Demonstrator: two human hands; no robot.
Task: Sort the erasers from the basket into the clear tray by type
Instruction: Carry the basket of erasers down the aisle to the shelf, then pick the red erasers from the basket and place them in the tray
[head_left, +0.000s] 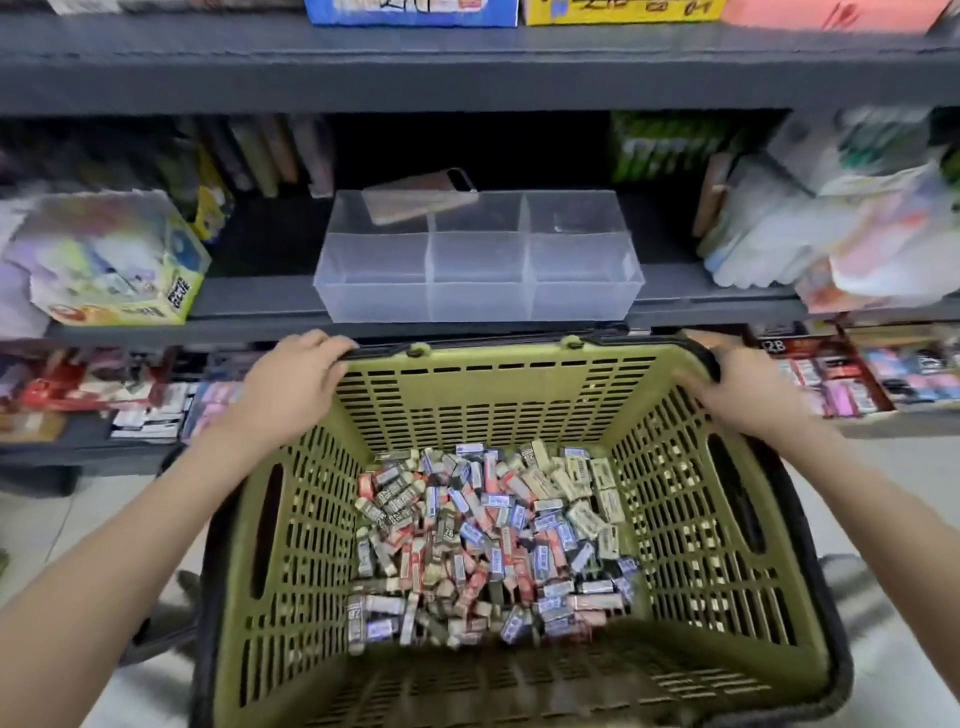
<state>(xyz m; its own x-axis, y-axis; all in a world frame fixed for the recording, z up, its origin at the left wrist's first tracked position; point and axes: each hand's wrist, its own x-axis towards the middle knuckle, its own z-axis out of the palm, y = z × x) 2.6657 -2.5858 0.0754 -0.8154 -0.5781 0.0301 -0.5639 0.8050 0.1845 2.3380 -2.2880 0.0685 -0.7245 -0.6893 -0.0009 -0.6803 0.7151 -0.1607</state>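
An olive-green slotted basket (498, 400) with a black rim fills the lower middle of the view. Its floor is covered by a heap of several small wrapped erasers (488, 540) in blue, red, black and cream sleeves. My left hand (296, 374) grips the basket's far left corner and my right hand (737, 379) grips the far right corner, fingers curled over the rim. Just beyond the basket, a clear tray (478, 291) with divided compartments stands on the grey shelf, holding no erasers.
A brown phone-like slab (415, 200) leans on the tray's back left edge. A colourful box (119, 265) stands left of the tray and plastic-wrapped goods (841, 228) right of it. Lower shelves hold packaged stationery (831, 374). Pale floor tiles show beside the basket.
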